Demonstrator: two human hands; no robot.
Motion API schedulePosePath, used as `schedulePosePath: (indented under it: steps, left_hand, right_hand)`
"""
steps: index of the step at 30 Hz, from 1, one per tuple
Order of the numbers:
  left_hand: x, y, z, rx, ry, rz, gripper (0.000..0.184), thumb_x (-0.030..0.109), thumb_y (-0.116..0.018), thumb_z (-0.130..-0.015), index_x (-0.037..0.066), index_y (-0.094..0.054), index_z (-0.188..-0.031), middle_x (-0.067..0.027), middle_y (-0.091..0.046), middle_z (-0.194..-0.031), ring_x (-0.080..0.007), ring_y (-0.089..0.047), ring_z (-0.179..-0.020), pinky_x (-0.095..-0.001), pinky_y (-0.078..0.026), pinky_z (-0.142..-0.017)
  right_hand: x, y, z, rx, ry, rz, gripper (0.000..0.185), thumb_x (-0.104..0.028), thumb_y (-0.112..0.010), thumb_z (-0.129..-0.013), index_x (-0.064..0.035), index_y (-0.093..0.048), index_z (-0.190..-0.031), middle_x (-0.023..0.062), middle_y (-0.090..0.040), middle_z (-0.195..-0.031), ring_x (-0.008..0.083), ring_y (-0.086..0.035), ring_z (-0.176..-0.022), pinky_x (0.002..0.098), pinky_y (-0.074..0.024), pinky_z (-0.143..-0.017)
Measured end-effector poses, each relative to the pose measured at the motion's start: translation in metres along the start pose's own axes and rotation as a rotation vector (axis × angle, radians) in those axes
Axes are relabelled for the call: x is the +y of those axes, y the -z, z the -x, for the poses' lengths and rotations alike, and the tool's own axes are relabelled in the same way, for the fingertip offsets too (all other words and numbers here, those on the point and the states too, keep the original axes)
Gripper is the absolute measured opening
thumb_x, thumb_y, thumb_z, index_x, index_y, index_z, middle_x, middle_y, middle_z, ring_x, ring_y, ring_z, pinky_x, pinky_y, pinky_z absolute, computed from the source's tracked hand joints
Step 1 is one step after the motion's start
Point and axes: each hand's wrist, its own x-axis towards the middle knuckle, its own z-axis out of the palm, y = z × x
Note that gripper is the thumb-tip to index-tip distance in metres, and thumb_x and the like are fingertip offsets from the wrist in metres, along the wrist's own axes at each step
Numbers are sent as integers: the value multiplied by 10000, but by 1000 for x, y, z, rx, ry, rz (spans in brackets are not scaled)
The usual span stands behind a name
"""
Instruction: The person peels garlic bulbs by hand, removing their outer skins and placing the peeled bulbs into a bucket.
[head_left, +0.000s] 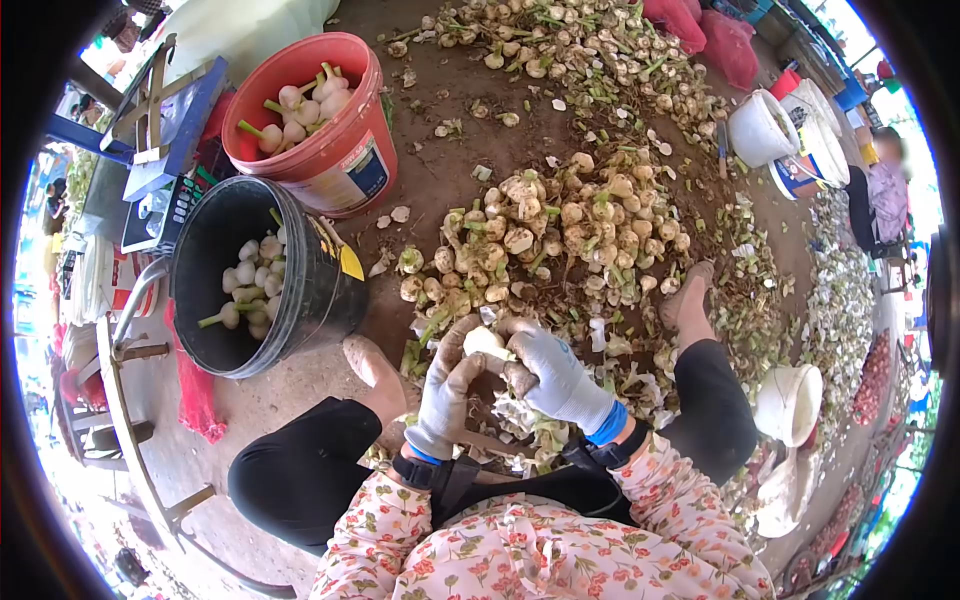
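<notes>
A pale, peeled garlic bulb [484, 343] is held in front of my body. My left hand [446, 388], in a soiled grey-white glove, wraps its fingers and thumb round the bulb. My right hand [562, 376], gloved alike, is closed at the bulb's stem side, its thumb and fingers pressed together there. Whether a small tool is in the right fingers is hidden. Just beyond both hands lies a heap of unpeeled garlic bulbs [600, 215] with dirt and roots on them. Loose peel and cut leaves [540, 435] lie beneath the hands.
On the left stand a black bucket [330, 290] and a red bucket [310, 110], both holding cleaned garlic. White buckets [762, 128] stand at the far right near a seated person [885, 195]. A white pail [790, 403] is right of my knee. More garlic [580, 40] covers the ground behind.
</notes>
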Motion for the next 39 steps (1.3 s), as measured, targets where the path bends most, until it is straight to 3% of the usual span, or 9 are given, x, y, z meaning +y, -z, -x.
schedulePosePath:
  steps: [9, 12, 15, 27, 28, 32, 34, 36, 39]
  left_hand:
    - [8, 21, -5, -146, 206, -42, 509, 450, -661, -804, 65, -530, -1111, -14, -603, -781, -89, -542, -543, -188, -394, -432]
    - [-13, 3, -6, -37, -203, -235, 494, 310, -685, -808, 65, -466, -1177, -1, -582, -891, -66, -563, -665, -191, -437, -517]
    - [5, 5, -1, -53, 100, -212, 436, 216, -669, -813, 17, -475, -1148, -23, -586, -974, -97, -561, -872, -248, -468, -783]
    - [-12, 35, -12, -312, 392, 776, 338, 388, -520, -866, 66, -611, -913, -51, -608, -796, -179, -562, -663, -285, -453, -532]
    - [-7, 28, -12, -108, 322, 687, 344, 397, -507, -871, 74, -615, -925, -56, -607, -799, -186, -558, -647, -277, -430, -487]
    - [-3, 20, -19, 248, 66, 383, 311, 343, -480, -900, 62, -613, -895, -57, -579, -713, -184, -536, -603, -264, -405, -465]
    - [33, 33, -18, 282, 227, 248, 319, 350, -464, -913, 63, -603, -924, -40, -602, -704, -125, -562, -580, -230, -412, -401]
    - [65, 43, -22, 467, -91, 399, 362, 402, -454, -926, 59, -561, -975, -54, -598, -781, -146, -591, -621, -230, -493, -479]
    - [116, 67, -11, 322, -473, 669, 513, 479, -501, -899, 19, -535, -1123, -84, -599, -915, -146, -562, -679, -204, -453, -514]
  right_hand:
    - [-15, 12, 12, -117, -562, -845, 190, -31, -553, -868, 6, -576, -1052, 46, -622, -827, 140, -572, -694, 287, -456, -617]
    - [-27, 14, 5, -137, -315, -238, 115, -13, -563, -838, -18, -575, -952, 70, -588, -740, 185, -601, -697, 320, -458, -605]
    - [-29, 6, 11, -131, -169, -121, 88, 12, -558, -808, -23, -550, -888, 92, -554, -717, 227, -597, -685, 333, -453, -594]
    - [-40, 15, 28, -449, -522, -1101, 281, -138, -697, -804, 18, -567, -998, 48, -606, -798, 90, -542, -645, 214, -417, -555]
    - [-28, 6, 34, -446, -269, -996, 336, -199, -720, -795, 27, -572, -994, 70, -616, -874, 104, -559, -724, 233, -433, -596]
    - [10, 0, 37, -467, -642, -684, 393, -192, -641, -858, 16, -558, -1180, 59, -626, -852, 97, -548, -717, 259, -453, -635]
    - [62, -31, 46, -794, -528, 198, 389, -320, -545, -883, -25, -597, -1132, 153, -668, -941, 267, -651, -867, 317, -504, -727]
    - [76, -39, 67, -925, -689, 770, 292, -254, -532, -861, -114, -632, -1097, 124, -675, -922, 276, -647, -877, 337, -504, -753]
    - [112, -41, 59, -610, -727, 572, 287, -159, -513, -838, -194, -631, -1097, 117, -677, -907, 270, -651, -877, 381, -499, -763]
